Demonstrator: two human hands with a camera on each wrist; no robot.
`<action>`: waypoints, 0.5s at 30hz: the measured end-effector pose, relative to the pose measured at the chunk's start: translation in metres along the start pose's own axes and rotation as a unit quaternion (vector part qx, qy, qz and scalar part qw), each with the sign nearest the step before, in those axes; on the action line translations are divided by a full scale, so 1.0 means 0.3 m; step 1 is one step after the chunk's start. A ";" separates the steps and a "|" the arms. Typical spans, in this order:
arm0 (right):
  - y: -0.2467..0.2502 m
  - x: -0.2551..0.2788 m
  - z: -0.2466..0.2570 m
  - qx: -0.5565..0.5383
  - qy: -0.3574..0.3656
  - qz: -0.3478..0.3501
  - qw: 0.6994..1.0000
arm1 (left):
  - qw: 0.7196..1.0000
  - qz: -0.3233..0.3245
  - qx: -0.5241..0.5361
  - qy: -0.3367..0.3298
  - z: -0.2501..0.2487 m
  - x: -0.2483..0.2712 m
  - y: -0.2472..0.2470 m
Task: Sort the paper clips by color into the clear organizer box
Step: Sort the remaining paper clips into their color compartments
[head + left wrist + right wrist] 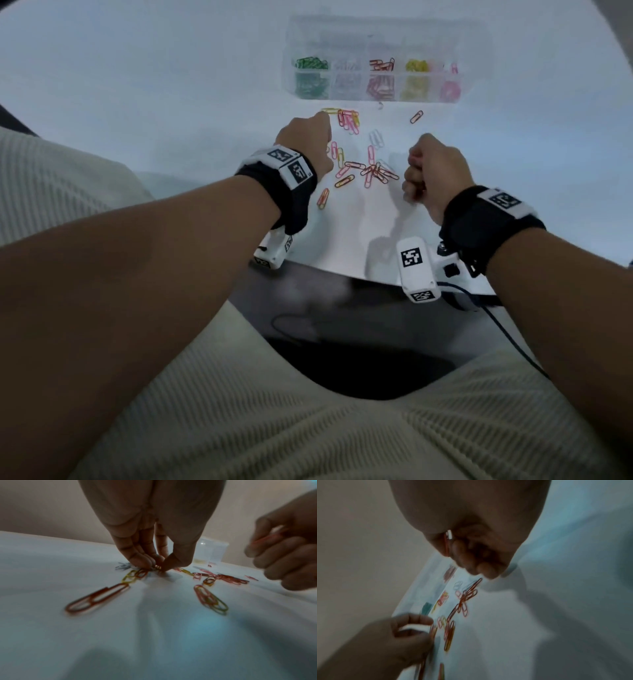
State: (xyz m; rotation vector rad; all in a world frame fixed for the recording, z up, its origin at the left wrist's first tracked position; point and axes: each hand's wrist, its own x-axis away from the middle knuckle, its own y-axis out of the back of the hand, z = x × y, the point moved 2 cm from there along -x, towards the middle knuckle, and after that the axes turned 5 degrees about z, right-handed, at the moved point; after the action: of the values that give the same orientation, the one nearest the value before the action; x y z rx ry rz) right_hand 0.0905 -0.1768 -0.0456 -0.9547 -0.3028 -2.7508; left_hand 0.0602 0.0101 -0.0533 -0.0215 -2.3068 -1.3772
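The clear organizer box (286,76) stands at the back of the white table, holding green, white, red, yellow and pink clips in separate compartments. Loose paper clips (371,171) lie scattered between my hands, with a pink and red cluster (349,120) nearer the box. My left hand (158,565) reaches down at the left of that cluster. Its thumb and fingers pinch a paper clip against the table. My right hand (471,555) hovers curled to the right of the pile, gripping red paper clips (447,545) in its fist.
A lone orange clip (416,117) lies right of the cluster, and white clips (376,137) lie mid-table. The table's front edge (325,270) is close under my wrists, with a dark floor and a cable (507,329) below.
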 end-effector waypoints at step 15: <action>-0.052 -0.040 0.101 0.282 0.090 0.012 0.955 | 0.969 -0.008 0.231 0.085 0.038 -0.031 0.058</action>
State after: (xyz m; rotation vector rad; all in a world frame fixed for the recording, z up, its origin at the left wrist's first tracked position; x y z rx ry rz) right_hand 0.1133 -0.1524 -0.0316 -0.5462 -0.9673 -2.4728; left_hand 0.0685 0.0304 -0.0471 0.2512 -2.4240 -0.7828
